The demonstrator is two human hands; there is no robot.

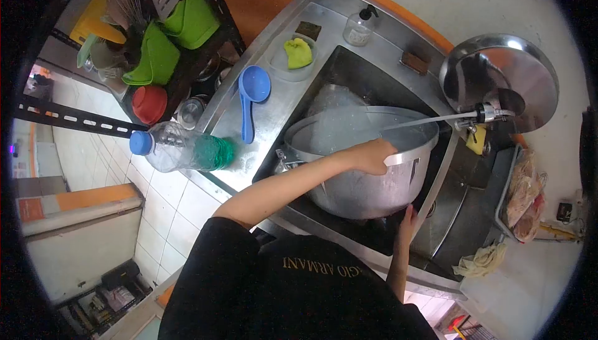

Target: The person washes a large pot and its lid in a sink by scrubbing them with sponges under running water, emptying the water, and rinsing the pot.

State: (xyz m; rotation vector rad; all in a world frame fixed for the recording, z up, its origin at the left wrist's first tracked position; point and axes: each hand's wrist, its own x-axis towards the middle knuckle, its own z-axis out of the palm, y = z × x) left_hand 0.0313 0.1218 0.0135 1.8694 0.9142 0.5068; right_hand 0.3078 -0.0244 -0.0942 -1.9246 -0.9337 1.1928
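The large pot point(374, 190) is dull silver metal, round, wide-mouthed and uncovered, with a pale rim. It sits in the dark sink point(344, 61), right of the frame's centre, mouth toward the top, outer wall showing below.

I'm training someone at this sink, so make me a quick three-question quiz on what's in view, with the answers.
1. Fill in: The ____ hand grips the rim of the big metal pot.
2. True or false: The blue ladle lies inside the pot.
3. What colour is the cap on the plastic bottle?
A) red
B) blue
C) yellow

Key: 1. left; 2. false, the blue ladle is on the steel counter; 3. B.
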